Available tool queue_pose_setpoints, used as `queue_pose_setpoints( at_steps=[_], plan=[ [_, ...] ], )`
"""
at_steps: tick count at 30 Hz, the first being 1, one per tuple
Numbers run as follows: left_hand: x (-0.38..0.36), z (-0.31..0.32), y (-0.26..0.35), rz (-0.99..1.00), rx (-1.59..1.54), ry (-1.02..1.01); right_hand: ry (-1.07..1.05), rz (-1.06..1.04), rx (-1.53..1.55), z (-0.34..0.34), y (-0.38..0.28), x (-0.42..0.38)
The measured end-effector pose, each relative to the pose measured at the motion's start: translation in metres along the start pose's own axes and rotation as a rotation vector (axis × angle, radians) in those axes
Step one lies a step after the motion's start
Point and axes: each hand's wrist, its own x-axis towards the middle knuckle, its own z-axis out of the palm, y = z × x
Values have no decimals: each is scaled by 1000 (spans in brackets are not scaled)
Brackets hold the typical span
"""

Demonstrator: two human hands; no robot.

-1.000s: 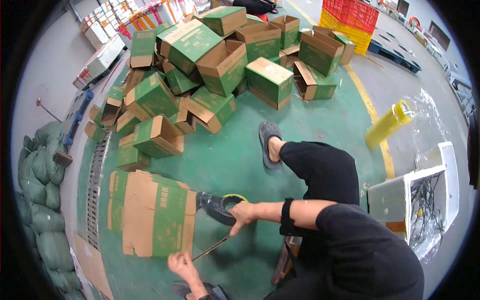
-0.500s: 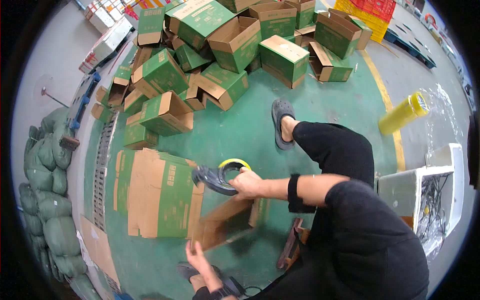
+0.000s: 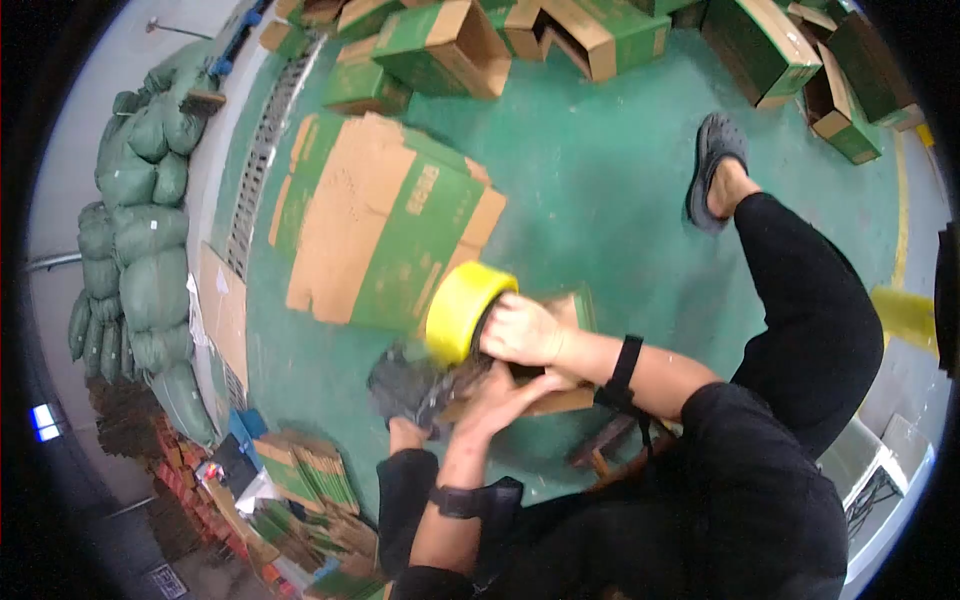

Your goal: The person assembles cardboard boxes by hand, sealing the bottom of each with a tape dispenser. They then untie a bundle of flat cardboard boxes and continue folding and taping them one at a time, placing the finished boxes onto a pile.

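Note:
In the head view my right hand (image 3: 525, 330) is closed on a tape dispenser, most of which is hidden by the fingers. Its large yellow tape roll (image 3: 462, 312) faces left. Directly below, my left hand (image 3: 490, 400) is at the near side of a small open cardboard box (image 3: 565, 402). The left thumb lies along a box flap, and the other fingers are partly hidden. Brown and green, the box sits mostly under both hands, between my legs. Just beyond the tape roll lies a stack of flattened cartons (image 3: 370, 220) on the green floor.
Several formed green cartons (image 3: 440, 50) lie in a heap at the far side. Stuffed green sacks (image 3: 150, 240) line the left wall. More folded cardboard (image 3: 310, 470) stands at lower left. A white foam box (image 3: 865, 460) is at right, near a yellow cylinder (image 3: 905, 315).
My right hand has turned the tape dispenser, so the yellow roll now faces left. My left hand has moved up and right along the box, close to the right. The view has shifted left and down.

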Motion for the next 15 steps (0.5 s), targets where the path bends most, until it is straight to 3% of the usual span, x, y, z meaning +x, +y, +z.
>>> queue_pose_setpoints(
  at_steps=[1,3,4,5,6,7,8,9,10,11,12,13,14,15],
  plan=[
    [14,24,-15,157,-52,-39,-60,21,0,1,-2,0],
    [44,45,-34,-21,156,-123,-65,169,192,2,1,15],
    [56,47,-33,-116,262,-162,-315,359,139,-5,4,25],
    [62,45,-29,-251,358,-200,-390,537,100,-16,14,41],
    [64,47,-34,-197,282,-178,-546,627,36,-17,31,48],
    [54,28,-9,-237,259,-225,191,779,263,21,3,15],
    [51,38,-29,-187,264,-227,-384,755,114,-5,29,18],
    [57,41,-43,-119,268,-194,-341,816,135,-6,7,-2],
    [23,30,-30,-151,327,62,-245,752,164,0,-8,-33],
    [-5,19,-37,-59,288,216,-176,585,141,-6,-10,-43],
    [-28,14,-49,-155,90,395,-135,477,123,-3,-2,-39],
    [-47,15,-68,-136,311,673,-101,401,113,0,-2,-41],
    [-51,24,-90,-66,394,916,-353,484,13,22,-4,-78],
    [-40,38,-114,-40,285,975,-327,474,192,6,-5,-48]
  ],
)
